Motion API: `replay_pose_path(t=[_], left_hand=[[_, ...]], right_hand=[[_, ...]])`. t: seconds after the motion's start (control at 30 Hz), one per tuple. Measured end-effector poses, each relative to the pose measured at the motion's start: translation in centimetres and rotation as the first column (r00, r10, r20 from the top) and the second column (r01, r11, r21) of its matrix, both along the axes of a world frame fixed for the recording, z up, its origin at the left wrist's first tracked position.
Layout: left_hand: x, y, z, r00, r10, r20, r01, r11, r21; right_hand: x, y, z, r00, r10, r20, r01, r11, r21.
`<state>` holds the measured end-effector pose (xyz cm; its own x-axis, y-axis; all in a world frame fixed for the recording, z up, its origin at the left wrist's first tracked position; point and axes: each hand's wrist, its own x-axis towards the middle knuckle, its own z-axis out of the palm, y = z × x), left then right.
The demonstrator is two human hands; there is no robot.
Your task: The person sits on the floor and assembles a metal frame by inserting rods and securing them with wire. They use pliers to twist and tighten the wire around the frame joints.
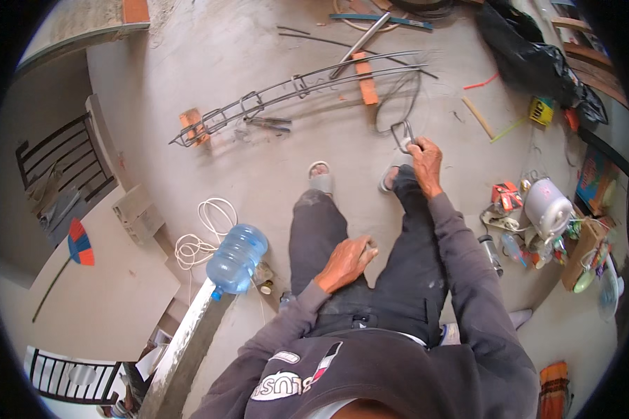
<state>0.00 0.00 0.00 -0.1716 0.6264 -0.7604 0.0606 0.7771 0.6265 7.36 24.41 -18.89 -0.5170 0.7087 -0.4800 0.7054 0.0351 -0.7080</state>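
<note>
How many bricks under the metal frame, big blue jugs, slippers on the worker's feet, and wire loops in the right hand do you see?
Bricks under metal frame: 2
Big blue jugs: 1
Worn slippers: 2
Wire loops in right hand: 1
Total: 6

The rebar cage [300, 85] lies across two bricks [366, 89], beyond the water jug [237, 253].

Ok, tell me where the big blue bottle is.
In the head view, the big blue bottle is left of centre, beyond the left hand and beside the coiled white cable.
</note>
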Motion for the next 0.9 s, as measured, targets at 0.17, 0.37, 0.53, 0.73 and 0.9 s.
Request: replay_pose_path(t=[0.17, 0.37, 0.53, 0.73, 0.9], left_hand=[[-8.4, -0.3, -10.4, 0.897, 0.195, -0.396, -0.158, 0.980, 0.123], [-14.9, -11.2, -28.5, 0.670, 0.686, -0.285, -0.726, 0.686, -0.055], [-14.7, -15.4, -37.1, 0.668, 0.650, -0.362, -0.739, 0.637, -0.220], [-11.6, -19.0, -44.9, 0.692, 0.538, -0.482, -0.693, 0.683, -0.232], [-13.3, -17.3, -45.6, 0.705, 0.336, -0.624, -0.578, 0.782, -0.233]], right_hand=[[-1.4, -0.8, -1.4, 0.978, 0.195, -0.076, -0.190, 0.980, 0.066], [-3.0, -2.8, -1.4, 0.872, 0.485, 0.066, -0.484, 0.874, -0.029], [-3.0, -2.9, -0.6, 0.815, 0.577, 0.061, -0.575, 0.817, -0.045], [-4.5, -2.3, 1.3, 0.727, 0.684, 0.065, -0.683, 0.729, -0.040], [-5.8, -2.5, 2.9, 0.666, 0.742, 0.072, -0.743, 0.669, -0.025]])
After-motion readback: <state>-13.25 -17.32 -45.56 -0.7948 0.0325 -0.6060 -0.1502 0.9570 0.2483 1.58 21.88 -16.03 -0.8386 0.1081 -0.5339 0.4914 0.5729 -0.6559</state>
